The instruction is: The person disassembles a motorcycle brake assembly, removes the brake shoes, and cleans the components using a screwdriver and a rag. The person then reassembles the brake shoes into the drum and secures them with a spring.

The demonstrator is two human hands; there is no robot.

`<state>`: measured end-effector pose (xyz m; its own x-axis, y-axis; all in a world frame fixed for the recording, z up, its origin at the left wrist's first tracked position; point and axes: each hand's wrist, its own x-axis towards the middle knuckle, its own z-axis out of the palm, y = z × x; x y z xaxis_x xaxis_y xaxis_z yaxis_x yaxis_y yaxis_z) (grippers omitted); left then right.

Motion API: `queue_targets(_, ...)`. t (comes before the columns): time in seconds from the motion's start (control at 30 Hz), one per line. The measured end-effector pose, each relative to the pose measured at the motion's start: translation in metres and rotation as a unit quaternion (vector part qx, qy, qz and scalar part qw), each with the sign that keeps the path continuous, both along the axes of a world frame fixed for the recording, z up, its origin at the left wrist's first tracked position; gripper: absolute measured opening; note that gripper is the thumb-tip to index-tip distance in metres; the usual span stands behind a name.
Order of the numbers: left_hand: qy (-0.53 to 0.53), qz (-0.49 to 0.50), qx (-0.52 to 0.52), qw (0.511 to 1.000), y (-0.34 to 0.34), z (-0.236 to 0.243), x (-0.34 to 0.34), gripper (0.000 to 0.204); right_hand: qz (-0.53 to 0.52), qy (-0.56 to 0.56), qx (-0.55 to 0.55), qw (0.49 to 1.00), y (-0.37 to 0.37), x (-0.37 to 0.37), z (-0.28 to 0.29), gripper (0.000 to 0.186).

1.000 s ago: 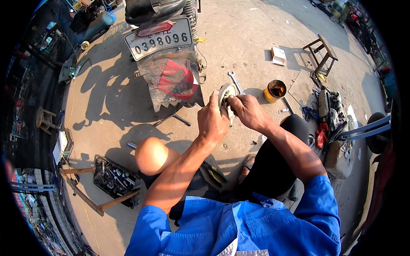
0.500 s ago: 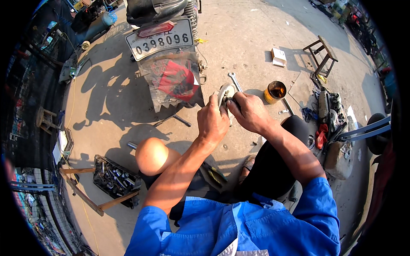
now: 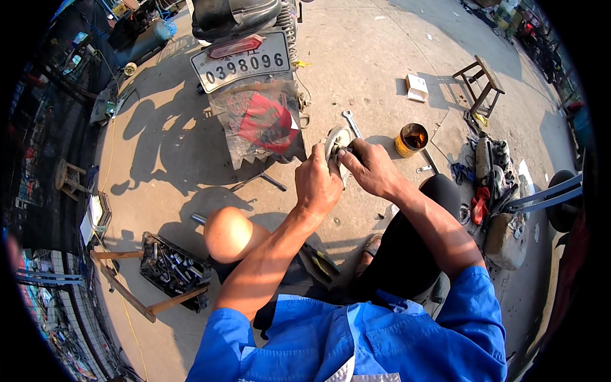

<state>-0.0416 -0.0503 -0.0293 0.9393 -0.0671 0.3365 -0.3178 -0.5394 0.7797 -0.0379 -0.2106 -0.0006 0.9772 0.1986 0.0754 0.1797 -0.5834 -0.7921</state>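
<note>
In front of me, between both hands, is a round, pale grey metal part [image 3: 341,135], shaped like a wheel's brake plate. My left hand [image 3: 318,183] is closed around its left and near edge. On the other side, my right hand [image 3: 374,169] grips it, with the thumb pressed toward its centre. The fingers cover much of the part, and whatever small piece lies under the right thumb is too small to make out. Just beyond my right hand, a combination wrench [image 3: 352,123] lies on the ground. The rear mudguard [image 3: 229,134] of a motorbike stands ahead to the left.
Right of my hands stands a yellow can [image 3: 411,140] of dark liquid. A black tray of sockets [image 3: 175,267] sits by my left knee. Farther off are a white box [image 3: 417,88] and a wooden stool [image 3: 482,83]. Loose parts and a red cloth [image 3: 480,204] lie at the right.
The view has shifted a little, so the motorbike and ground things appear slightly lower and to the right. Both hands keep their hold; the right thumb and fingers have moved slightly on the part.
</note>
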Motion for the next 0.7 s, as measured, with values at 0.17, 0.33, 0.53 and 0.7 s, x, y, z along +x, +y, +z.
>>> queue_targets(0.17, 0.017, 0.005, 0.013, 1.0, -0.001, 0.003, -0.001, 0.015, 0.025, -0.118, -0.112, 0.986, 0.0, 0.0, -0.003, 0.036)
queue_targets(0.33, 0.01, -0.005, 0.007, 1.0, 0.0, -0.002, -0.001, 0.016, -0.03, 0.151, 0.146, 0.977, 0.002, 0.004, -0.013, 0.046)
queue_targets(0.53, -0.005, 0.002, 0.009, 1.0, -0.001, -0.003, 0.0, 0.017, -0.009, 0.344, 0.346, 0.873, -0.006, 0.006, -0.011, 0.045)
queue_targets(0.7, 0.0, 0.0, 0.011, 1.0, 0.0, -0.001, 0.001, 0.015, -0.014, 0.011, -0.071, 0.997, 0.004, -0.003, 0.007, 0.045)
